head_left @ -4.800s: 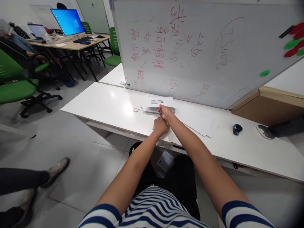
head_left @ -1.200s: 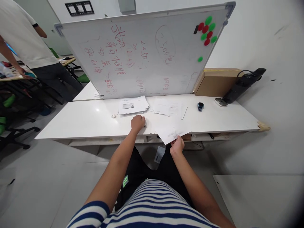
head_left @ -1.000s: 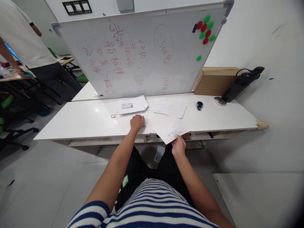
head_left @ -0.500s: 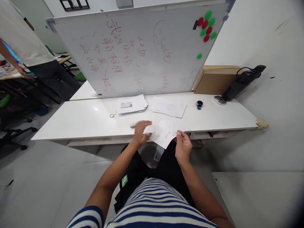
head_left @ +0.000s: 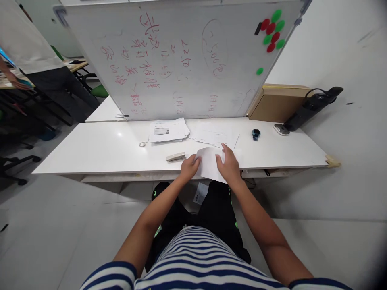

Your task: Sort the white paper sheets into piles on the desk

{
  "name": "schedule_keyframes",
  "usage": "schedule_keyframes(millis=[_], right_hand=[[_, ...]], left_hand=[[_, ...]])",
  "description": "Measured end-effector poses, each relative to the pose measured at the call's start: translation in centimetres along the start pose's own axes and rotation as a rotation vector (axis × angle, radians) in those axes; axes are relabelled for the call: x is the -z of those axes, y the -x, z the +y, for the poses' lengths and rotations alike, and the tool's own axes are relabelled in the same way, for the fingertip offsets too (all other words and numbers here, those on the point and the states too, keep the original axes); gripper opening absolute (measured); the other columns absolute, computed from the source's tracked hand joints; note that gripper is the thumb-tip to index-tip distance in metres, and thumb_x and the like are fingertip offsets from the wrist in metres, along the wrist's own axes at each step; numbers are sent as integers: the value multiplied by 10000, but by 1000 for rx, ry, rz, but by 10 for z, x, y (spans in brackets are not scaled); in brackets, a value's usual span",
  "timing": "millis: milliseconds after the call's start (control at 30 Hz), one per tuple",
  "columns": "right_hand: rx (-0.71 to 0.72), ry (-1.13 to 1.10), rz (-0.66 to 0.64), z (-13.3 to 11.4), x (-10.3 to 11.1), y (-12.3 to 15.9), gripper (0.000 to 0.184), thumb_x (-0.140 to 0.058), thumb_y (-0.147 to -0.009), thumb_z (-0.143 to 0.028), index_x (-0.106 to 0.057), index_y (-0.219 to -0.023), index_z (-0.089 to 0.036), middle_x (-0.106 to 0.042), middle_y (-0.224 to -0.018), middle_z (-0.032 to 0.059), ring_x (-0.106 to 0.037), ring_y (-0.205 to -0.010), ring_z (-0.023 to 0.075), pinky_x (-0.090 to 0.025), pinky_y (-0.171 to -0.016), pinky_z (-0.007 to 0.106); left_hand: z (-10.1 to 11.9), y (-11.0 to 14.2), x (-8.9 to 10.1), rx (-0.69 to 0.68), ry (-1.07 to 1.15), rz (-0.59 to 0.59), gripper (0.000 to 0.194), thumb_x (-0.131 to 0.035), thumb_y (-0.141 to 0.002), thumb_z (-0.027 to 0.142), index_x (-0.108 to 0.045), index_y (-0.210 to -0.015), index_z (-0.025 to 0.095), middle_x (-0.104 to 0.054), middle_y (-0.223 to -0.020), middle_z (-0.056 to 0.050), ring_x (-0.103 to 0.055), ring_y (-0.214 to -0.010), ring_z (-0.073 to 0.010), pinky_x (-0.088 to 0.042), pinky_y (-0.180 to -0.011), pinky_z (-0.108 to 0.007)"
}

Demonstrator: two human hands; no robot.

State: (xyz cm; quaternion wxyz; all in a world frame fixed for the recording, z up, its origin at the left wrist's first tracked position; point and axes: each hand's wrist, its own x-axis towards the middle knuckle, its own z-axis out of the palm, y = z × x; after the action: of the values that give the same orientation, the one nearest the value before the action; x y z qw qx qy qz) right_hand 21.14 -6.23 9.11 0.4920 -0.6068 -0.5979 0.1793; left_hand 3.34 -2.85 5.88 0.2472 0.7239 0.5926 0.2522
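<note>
A white sheet of paper (head_left: 208, 163) is held up at the table's front edge, its upper part curving. My left hand (head_left: 190, 166) pinches the sheet's left edge between thumb and fingers. Over the sheet's right side is my right hand (head_left: 229, 166), with thumb and forefinger spread apart; its other fingers are partly hidden. A pale stapler (head_left: 175, 157) lies on the table just left of my left hand. Behind it sits a stack of printed papers (head_left: 168, 131), and several loose sheets (head_left: 211, 133) lie to the stack's right.
A whiteboard (head_left: 193, 76) with red writing stands behind the white table (head_left: 99, 149). A small ring-like item (head_left: 142, 143) lies left. To the right are a dark watch (head_left: 255, 134), a mouse (head_left: 281, 129), a black bottle (head_left: 313, 106) and a cardboard box (head_left: 278, 102). Another person (head_left: 39, 52) stands far left.
My left hand has let go of the stapler and moved right to grip the sheet's left edge. My right hand has loosened its pinch and moved up over the sheet, which shifted left.
</note>
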Motion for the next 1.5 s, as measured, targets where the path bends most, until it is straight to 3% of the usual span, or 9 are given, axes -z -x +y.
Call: schedule_keyframes(millis=[100,200,300,433,633,867,1000,1133,1500], right_hand=[[100,389,-110,42,-19,-51,400,-420,-900,-214,-506,-1284,-146,-461,-1390,156,-389,-1304,277,-315,-1070,470],[108,614,-267,72,-37,-89,425,-467,-884,-223,-481,-1296,-119,-413,-1429,174,-323,-1343,298,-291,-1062,480],[145,693,-426,86,-49,-111,446,-497,-887,-257,-454,-1318,-148,-392,-1458,146,-303,-1360,291,-245,-1075,491],[199,705,-547,96,-58,-118,332,-442,-921,-246,-517,-1230,-149,-512,-1357,150,-455,-1250,255,-348,-997,421],[241,798,-439,101,-66,-105,297,-360,-925,-149,-578,-1117,-89,-612,-1179,202,-577,-1069,255,-426,-844,366],[156,860,-367,86,-60,-106,319,-344,-906,-187,-631,-1001,-83,-674,-855,158,-616,-792,229,-389,-678,295],[96,747,-50,74,-46,-116,315,-363,-893,-239,-635,-1001,-123,-672,-796,108,-592,-726,198,-355,-628,266],[146,611,256,65,-23,-123,329,-357,-891,-282,-636,-995,-140,-665,-768,84,-577,-697,188,-355,-621,264],[229,481,295,55,5,-120,371,-321,-928,-354,-623,-997,-149,-671,-838,94,-597,-749,198,-409,-669,292]], left_hand=[[-7,-21,-11,20,-88,4,289,-383,-939,416,-604,-981,234,-685,-898,-41,-630,-898,-209,-439,-739,-276],[-12,-29,-20,67,-105,38,310,-400,-930,429,-567,-1114,244,-688,-970,-55,-631,-936,-229,-439,-756,-293],[-14,-30,-23,114,-62,49,402,-445,-909,448,-479,-1259,252,-682,-1038,-63,-631,-959,-242,-447,-763,-305],[-14,-31,-22,144,-16,64,468,-484,-891,443,-424,-1315,256,-671,-1090,-62,-626,-986,-251,-456,-781,-318],[-14,-33,-22,157,-15,56,446,-494,-887,441,-450,-1292,259,-663,-1110,-61,-620,-1000,-248,-456,-795,-315],[-14,-32,-22,138,8,88,499,-485,-886,448,-386,-1340,268,-675,-1043,-54,-635,-950,-255,-462,-761,-321],[-12,-31,-21,153,-11,75,509,-490,-884,449,-383,-1347,266,-672,-1056,-58,-632,-965,-256,-460,-772,-320],[-12,-31,-22,148,-5,77,517,-477,-890,457,-371,-1358,265,-671,-1060,-61,-634,-960,-255,-460,-775,-321],[-15,-31,-23,136,5,85,494,-482,-886,460,-398,-1331,264,-664,-1094,-62,-625,-977,-258,-458,-781,-326]])
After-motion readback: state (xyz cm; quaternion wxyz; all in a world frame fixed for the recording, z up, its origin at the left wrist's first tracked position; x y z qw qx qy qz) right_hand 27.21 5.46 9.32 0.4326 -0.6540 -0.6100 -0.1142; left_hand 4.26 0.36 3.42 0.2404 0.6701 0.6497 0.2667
